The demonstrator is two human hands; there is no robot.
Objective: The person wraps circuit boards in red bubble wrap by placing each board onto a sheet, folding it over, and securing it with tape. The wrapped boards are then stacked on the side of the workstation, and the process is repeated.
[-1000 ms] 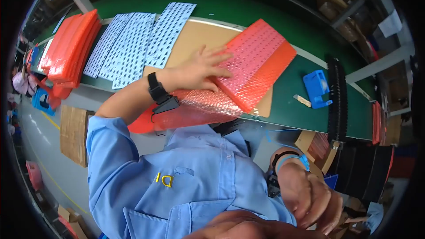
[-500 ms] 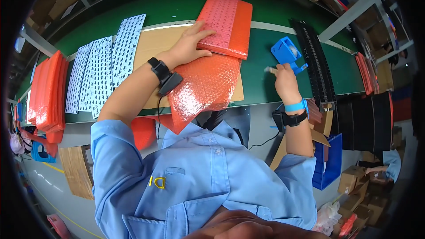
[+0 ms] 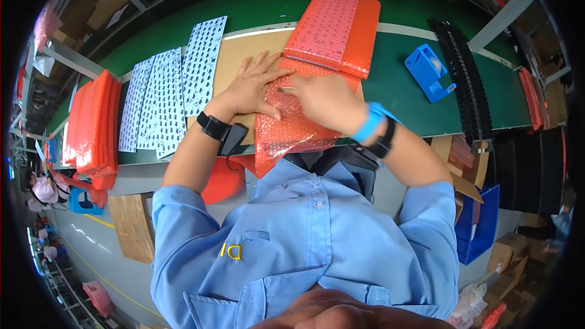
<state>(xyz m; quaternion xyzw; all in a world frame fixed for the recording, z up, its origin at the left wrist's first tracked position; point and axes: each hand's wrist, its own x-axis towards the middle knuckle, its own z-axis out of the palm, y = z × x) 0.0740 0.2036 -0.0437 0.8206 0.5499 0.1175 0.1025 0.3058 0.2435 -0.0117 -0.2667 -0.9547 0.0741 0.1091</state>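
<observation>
A red bubble-wrap bag (image 3: pixel 274 131) lies near the table's front edge, its lower part hanging over. My left hand (image 3: pixel 251 88) rests on its left edge and the cardboard beneath, fingers spread. My right hand (image 3: pixel 326 100) is over the bag, closed and a little blurred. A small pale piece pokes out from its fingertips against the wrap; I cannot make out what it is. Just beyond lies a stack of flat red bubble-wrap packs (image 3: pixel 332 27), partly over the bag's far edge. The cardboard sheet (image 3: pixel 234 55) is partly covered by the bag.
To the left are white sheets with rows of dark marks (image 3: pixel 164 97) and a pile of red bubble-wrap packs (image 3: pixel 91 125). On the right stand a blue tape dispenser (image 3: pixel 429 76) and black slotted strips (image 3: pixel 466 85). A blue bin (image 3: pixel 484 225) is below the table's right side.
My right hand has moved left from beside the tape dispenser onto the bag. My left hand has come off the stack of packs down to the bag's left edge. The view has shifted.
</observation>
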